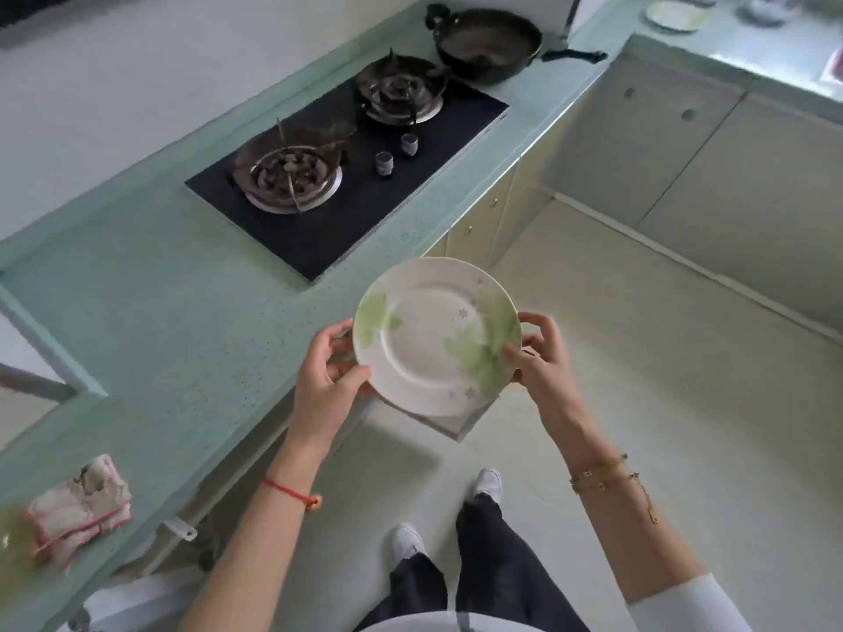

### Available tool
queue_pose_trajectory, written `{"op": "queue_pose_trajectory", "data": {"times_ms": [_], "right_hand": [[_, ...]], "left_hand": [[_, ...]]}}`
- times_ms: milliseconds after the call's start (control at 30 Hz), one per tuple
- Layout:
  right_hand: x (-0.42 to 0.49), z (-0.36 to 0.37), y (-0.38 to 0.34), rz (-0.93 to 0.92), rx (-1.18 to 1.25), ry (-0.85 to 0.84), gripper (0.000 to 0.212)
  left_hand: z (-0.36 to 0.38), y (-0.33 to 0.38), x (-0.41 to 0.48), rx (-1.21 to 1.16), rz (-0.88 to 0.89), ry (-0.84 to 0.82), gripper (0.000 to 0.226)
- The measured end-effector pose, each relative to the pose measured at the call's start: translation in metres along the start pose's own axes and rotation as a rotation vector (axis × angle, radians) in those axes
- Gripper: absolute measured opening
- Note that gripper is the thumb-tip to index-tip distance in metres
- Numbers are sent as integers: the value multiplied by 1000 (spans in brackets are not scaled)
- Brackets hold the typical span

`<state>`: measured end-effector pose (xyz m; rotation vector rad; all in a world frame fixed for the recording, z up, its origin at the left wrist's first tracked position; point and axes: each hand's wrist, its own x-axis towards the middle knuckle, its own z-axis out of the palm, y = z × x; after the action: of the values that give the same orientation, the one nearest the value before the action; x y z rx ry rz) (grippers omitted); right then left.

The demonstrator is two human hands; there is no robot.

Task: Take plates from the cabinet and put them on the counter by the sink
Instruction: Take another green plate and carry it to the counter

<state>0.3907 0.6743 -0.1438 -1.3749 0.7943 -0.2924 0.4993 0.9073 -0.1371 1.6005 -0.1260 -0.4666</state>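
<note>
Head view: white plate (429,333) with green leaf print and small grey star marks, held in the air over the counter edge (283,390), face tilted toward the camera. Left hand (326,374) curled on the plate's left rim, thumb on the face, fingers underneath. Right hand (543,353) on the right rim, thumb on the green print, fingers wrapped behind the edge. Both grips closed on the rim; plate not touching the pale green counter (150,339). Red string bracelet (287,490) on left wrist, gold chain bracelets (606,476) on right wrist. Cabinet door edge (456,424) showing just below the plate, under the counter. Black two-burner gas hob (356,184) set in the counter beyond the plate, two knobs (397,155) between the burners. Dark wok (488,43) past the far burner. Folded pink-trimmed cloth (77,508) on the counter at lower left. Another plate (673,13) far off at top right, blurred. White shoes (488,483) and dark trousers on the pale floor.
</note>
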Motion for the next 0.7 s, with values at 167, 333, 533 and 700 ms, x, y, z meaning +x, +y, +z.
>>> {"op": "queue_pose_trajectory", "data": {"times_ms": [167, 333, 533, 700], "right_hand": [[2, -64, -17, -31, 65, 178, 35], [23, -141, -33, -43, 96, 342, 36], [70, -246, -59, -74, 104, 411, 34], [124, -330, -97, -120, 97, 421, 33]], "left_hand": [[72, 26, 29, 35, 7, -184, 51], [167, 39, 61, 38, 16, -350, 50], [295, 54, 101, 12, 28, -400, 49], [399, 78, 128, -29, 44, -412, 54]]}}
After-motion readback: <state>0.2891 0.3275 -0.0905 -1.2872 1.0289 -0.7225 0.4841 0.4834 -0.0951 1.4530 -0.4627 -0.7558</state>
